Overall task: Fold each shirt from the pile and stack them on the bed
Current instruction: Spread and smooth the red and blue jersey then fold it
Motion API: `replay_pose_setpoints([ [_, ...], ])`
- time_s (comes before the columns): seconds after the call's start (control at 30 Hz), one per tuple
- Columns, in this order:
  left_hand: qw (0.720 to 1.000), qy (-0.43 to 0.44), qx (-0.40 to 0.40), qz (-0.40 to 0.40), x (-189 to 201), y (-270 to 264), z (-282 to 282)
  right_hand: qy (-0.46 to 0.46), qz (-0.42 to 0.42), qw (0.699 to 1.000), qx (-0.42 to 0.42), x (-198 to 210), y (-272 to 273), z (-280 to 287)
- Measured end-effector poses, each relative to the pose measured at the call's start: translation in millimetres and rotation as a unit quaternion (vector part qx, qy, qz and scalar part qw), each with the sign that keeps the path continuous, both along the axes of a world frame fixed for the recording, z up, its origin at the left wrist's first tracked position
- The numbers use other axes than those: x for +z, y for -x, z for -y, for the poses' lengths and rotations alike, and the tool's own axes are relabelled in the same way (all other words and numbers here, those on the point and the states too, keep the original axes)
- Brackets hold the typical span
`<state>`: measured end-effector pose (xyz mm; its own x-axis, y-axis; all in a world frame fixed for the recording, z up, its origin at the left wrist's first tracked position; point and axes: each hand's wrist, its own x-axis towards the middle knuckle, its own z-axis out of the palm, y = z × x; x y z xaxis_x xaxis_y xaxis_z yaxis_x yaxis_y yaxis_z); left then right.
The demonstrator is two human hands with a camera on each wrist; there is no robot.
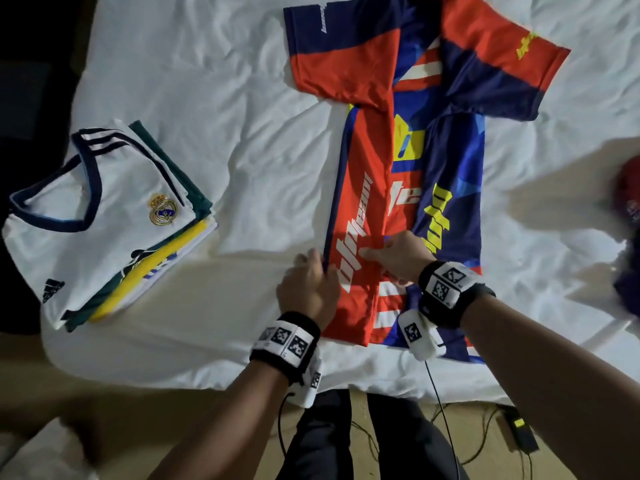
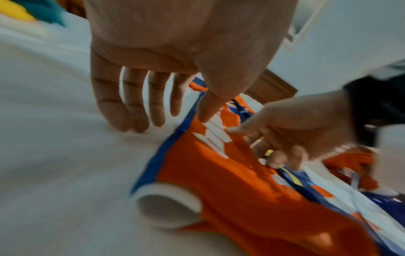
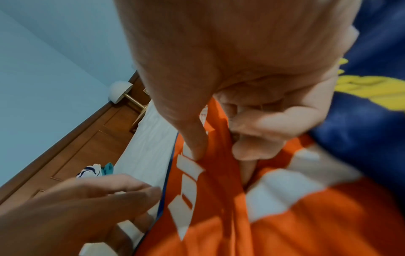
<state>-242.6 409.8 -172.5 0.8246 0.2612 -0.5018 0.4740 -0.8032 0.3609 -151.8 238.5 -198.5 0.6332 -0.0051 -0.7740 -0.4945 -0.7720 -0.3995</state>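
A red and blue jersey (image 1: 408, 161) with white and yellow lettering lies lengthwise on the white bed sheet (image 1: 242, 116), both long sides folded inward. My right hand (image 1: 391, 251) pinches the inner edge of the folded red panel (image 3: 219, 173) between thumb and curled fingers. My left hand (image 1: 311, 282) hovers with straight, spread fingers (image 2: 131, 107) at the panel's blue outer edge (image 2: 153, 164), its thumb touching the cloth. At the left sits a stack of folded shirts (image 1: 104, 223), a white one with navy trim on top.
More clothes (image 1: 627, 237) lie at the bed's right edge. Cables and a small black device (image 1: 519, 427) are on the floor by my legs. A wooden headboard and a lamp (image 3: 119, 91) stand against the far wall.
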Motion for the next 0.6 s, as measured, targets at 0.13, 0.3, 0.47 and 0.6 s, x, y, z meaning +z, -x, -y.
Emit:
replay_pose_setpoints([
  [0.13, 0.997, 0.046, 0.032, -0.053, -16.6, -3.1, -13.1, -0.013, -0.01, 1.0, 0.005, -11.0, 22.5, -1.4],
  [0.3, 0.998, 0.054, -0.013, -0.029, -22.6, 3.9, -13.6, -0.011, 0.005, 1.0, -0.009, -8.3, 32.7, 5.9],
  [0.47, 0.963, -0.032, -0.206, 0.17, -23.6, 21.8, 4.6, -0.007, 0.02, 1.0, -0.006, -4.8, 26.3, 10.0],
  [0.6, 0.959, -0.023, -0.265, 0.1, -27.4, 17.1, 28.8, -0.033, 0.07, 0.986, -0.148, -2.6, -13.7, 11.9],
])
